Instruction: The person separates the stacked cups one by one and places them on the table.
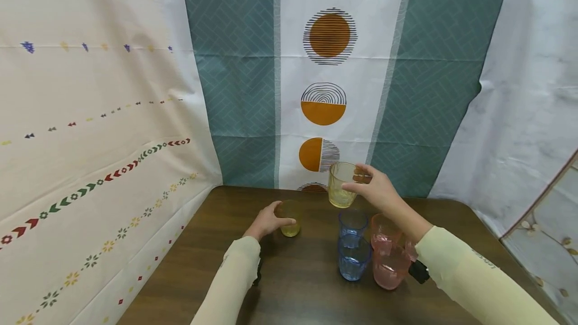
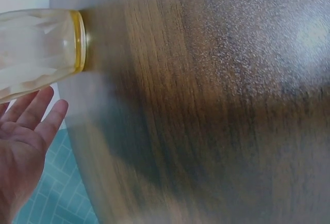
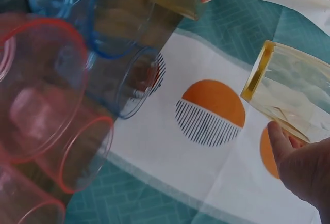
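My right hand holds a clear yellow drinking glass in the air above the back of the table, thumb in front and fingers behind. That glass lies across the right wrist view, beside the thumb side of the hand. A second yellow drinking glass stands on the table to the left, with my left hand curled round its side. In the left wrist view its base meets the wood, and fingers show behind it.
Two blue glasses stand one behind the other right of the table's middle. Several pink glasses are beside them, partly hidden under my right forearm. A patterned cloth hangs behind the brown wooden table, with pale cloths on both sides.
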Motion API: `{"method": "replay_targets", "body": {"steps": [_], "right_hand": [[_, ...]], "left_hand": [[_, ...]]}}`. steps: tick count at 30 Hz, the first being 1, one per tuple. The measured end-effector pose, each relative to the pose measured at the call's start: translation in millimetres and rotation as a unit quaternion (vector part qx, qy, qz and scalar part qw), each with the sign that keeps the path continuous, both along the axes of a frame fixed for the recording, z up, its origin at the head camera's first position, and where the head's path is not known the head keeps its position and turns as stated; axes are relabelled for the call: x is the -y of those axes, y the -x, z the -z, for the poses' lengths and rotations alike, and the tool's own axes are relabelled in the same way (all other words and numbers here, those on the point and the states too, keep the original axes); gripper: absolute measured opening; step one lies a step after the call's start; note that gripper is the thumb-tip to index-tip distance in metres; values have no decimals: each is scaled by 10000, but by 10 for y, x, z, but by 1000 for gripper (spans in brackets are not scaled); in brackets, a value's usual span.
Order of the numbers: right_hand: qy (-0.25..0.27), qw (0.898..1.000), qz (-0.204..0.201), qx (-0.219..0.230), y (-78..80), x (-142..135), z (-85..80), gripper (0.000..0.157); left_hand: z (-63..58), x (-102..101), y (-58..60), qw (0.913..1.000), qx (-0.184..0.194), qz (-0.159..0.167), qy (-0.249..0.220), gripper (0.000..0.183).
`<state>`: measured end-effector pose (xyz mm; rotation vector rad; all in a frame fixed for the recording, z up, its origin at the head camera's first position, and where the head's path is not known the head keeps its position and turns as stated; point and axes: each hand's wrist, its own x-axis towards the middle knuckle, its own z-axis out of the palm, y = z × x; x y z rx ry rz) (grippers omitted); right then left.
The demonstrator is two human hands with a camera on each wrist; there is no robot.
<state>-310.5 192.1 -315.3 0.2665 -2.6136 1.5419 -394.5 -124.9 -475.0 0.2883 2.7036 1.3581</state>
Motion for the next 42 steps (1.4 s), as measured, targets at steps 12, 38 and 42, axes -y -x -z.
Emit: {"method": "replay_targets", "body": {"steps": [12,38,42], "right_hand": [[-169,9996,217,13,-270,-407,-40,97],[-869,9938,678,-130,-780,-1281,177,90],[-978,9917,794,-243,-837,-1402,268,84]], "left_hand": [[24,-29,-29,10000,69,58,-10,93],[-16,-59,23,10000,43,24,76,93],[-20,-51,34,9999,79,-35,134,94]]}}
